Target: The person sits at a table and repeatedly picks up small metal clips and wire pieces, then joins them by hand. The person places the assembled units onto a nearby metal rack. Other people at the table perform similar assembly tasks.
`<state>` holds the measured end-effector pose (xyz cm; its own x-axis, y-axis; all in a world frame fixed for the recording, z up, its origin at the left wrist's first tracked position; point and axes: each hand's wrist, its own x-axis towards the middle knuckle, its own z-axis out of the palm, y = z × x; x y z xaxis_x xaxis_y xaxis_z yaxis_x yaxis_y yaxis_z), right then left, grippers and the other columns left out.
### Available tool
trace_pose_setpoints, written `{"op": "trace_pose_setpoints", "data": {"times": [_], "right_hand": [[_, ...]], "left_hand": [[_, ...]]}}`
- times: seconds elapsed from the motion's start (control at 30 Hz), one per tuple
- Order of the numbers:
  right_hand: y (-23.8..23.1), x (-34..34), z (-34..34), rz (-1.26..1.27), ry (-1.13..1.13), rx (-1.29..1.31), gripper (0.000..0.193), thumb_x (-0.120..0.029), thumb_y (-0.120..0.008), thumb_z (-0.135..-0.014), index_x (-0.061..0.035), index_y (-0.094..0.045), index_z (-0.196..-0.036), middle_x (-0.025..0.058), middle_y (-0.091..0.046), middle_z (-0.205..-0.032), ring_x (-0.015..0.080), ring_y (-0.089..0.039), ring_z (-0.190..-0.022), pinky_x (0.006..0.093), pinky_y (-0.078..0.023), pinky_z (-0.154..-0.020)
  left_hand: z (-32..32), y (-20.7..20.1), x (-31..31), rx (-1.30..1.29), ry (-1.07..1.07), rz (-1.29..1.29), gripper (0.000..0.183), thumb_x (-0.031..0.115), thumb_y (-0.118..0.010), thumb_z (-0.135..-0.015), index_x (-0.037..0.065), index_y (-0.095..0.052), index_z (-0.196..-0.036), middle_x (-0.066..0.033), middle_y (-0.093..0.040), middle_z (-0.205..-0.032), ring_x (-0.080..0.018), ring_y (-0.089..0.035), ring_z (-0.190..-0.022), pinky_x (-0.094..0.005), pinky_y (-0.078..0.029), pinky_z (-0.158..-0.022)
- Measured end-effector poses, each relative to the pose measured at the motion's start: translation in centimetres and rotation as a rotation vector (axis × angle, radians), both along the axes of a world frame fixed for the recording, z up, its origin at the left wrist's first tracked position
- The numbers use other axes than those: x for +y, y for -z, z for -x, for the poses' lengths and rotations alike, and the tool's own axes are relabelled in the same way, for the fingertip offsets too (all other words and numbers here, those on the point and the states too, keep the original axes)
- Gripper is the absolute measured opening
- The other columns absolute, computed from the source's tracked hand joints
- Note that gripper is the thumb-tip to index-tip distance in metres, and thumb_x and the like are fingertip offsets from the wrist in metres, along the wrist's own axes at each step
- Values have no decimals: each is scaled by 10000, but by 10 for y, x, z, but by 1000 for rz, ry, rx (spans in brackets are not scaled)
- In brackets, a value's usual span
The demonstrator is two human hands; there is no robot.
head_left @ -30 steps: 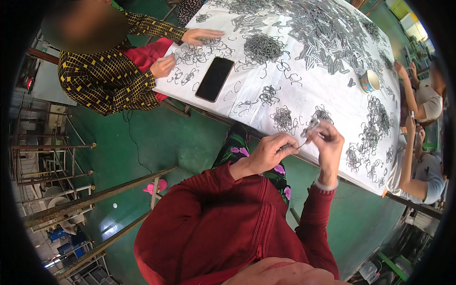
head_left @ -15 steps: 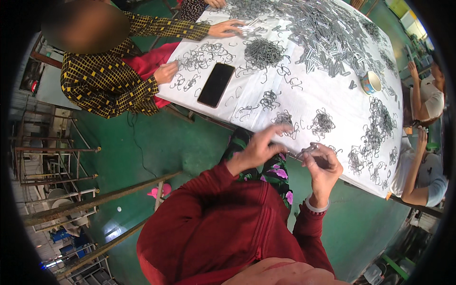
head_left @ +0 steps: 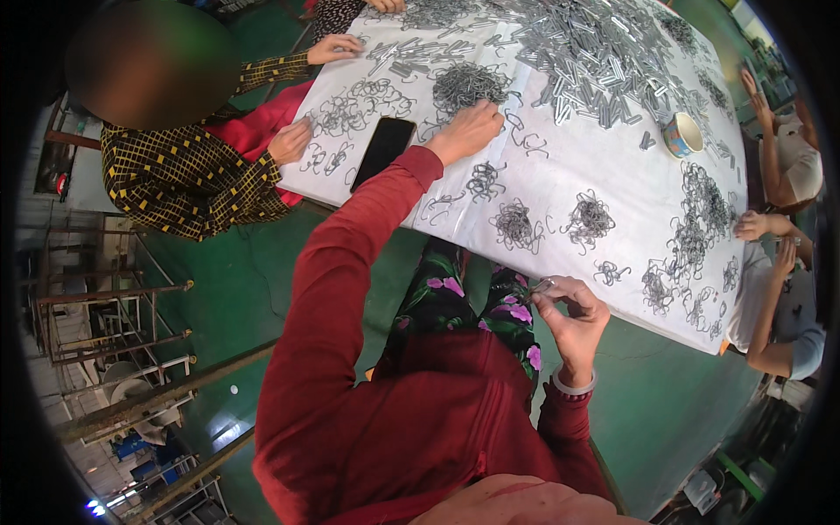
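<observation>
My left hand (head_left: 470, 131) stretches across the table to a dense pile of bent wire hooks (head_left: 469, 84). Its fingers are curled together at the near right side of that pile; what they pinch, if anything, is too small to make out. In front of the table edge, my right hand (head_left: 573, 325) pinches a small silver metal piece (head_left: 543, 286) between thumb and fingers. Smaller heaps of wire hooks (head_left: 516, 225) lie on the white tabletop (head_left: 595, 166) between my hands and farther right.
A large heap of silver metal strips (head_left: 586, 61) covers the far middle. A paper cup (head_left: 682, 136) stands to its right. A black phone (head_left: 385, 150) lies left of my forearm. A co-worker in a yellow-checked sleeve (head_left: 254, 179) sits at left; others work at right.
My left hand has moved away from my right hand, forward and left to the hook pile. My right hand has lowered slightly, keeping the metal piece. The left co-worker's far hand has drawn back leftward.
</observation>
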<state>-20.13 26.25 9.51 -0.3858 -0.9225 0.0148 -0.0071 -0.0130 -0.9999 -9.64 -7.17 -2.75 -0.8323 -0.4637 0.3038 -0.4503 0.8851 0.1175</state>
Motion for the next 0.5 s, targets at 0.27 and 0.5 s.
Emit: {"op": "trace_pose_setpoints", "data": {"times": [0.27, 0.5], "right_hand": [[-4, 6, -12, -76, 61, 36, 184, 79, -691, -724, 40, -654, -900, 48, -661, -808, 80, -584, -709, 207, -467, -663], [6, 12, -20, -33, 81, 5, 175, 54, -655, -787, 44, -641, -962, 41, -658, -783, 70, -584, -699, 199, -470, -641]], "left_hand": [[-15, -38, 103, 504, -210, -818, 216, 130, -553, -880, -38, -615, -1000, -117, -646, -787, -172, -605, -663, -296, -483, -630], [-37, -98, 190, 728, -28, -1465, 192, 103, -602, -882, -60, -608, -983, -85, -635, -812, -123, -599, -685, -258, -507, -619]]}}
